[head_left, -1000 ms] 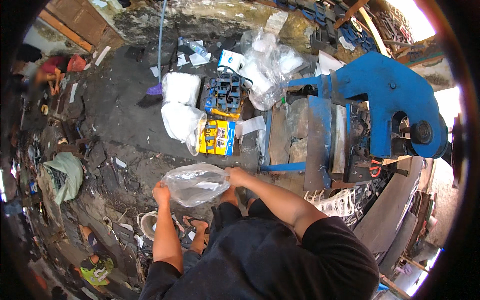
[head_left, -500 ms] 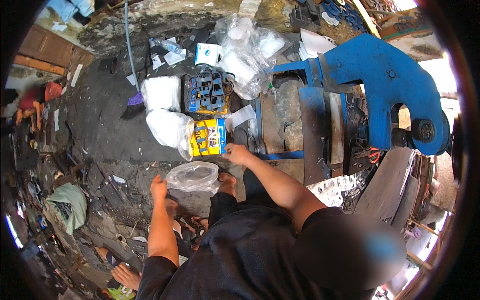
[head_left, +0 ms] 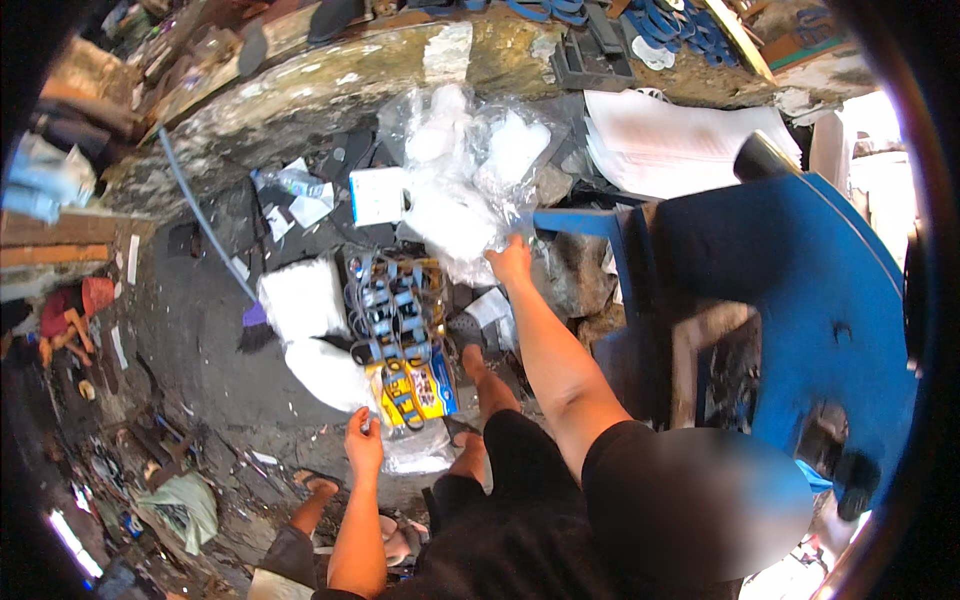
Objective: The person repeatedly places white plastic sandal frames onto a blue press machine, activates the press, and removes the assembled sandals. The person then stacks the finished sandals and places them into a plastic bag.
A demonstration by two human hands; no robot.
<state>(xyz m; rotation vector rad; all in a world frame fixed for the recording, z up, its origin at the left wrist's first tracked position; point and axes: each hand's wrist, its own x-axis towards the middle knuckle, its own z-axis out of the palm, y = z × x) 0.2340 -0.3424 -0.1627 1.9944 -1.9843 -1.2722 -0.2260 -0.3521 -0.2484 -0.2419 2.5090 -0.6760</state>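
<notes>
My right hand (head_left: 510, 261) reaches far forward with its fingers closed on the near edge of a clear plastic bag (head_left: 455, 225) of white, soft-looking contents. My left hand (head_left: 364, 447) is closed beside the near end of a white plastic-wrapped bundle (head_left: 325, 374); what its fingers hold, if anything, I cannot make out. Just right of that hand lies a yellow and blue printed box (head_left: 437, 385) with a strappy sandal on it. Behind the box sits a pile of grey-blue strappy sandals (head_left: 395, 305). A crumpled clear bag (head_left: 418, 448) lies on the near side of the box.
Another white bundle (head_left: 300, 298) lies left of the sandals, by a purple broom (head_left: 256, 314). A white and blue box (head_left: 378, 196) stands behind. A large blue metal machine (head_left: 700, 240) fills the right. Another person's leg (head_left: 312, 510) is at lower left; a person in red (head_left: 68, 312) is farther off.
My right hand has left the yellow box and stretched forward to the bag of white contents. My left hand has come up to the near white bundle. The whole view has shifted.
</notes>
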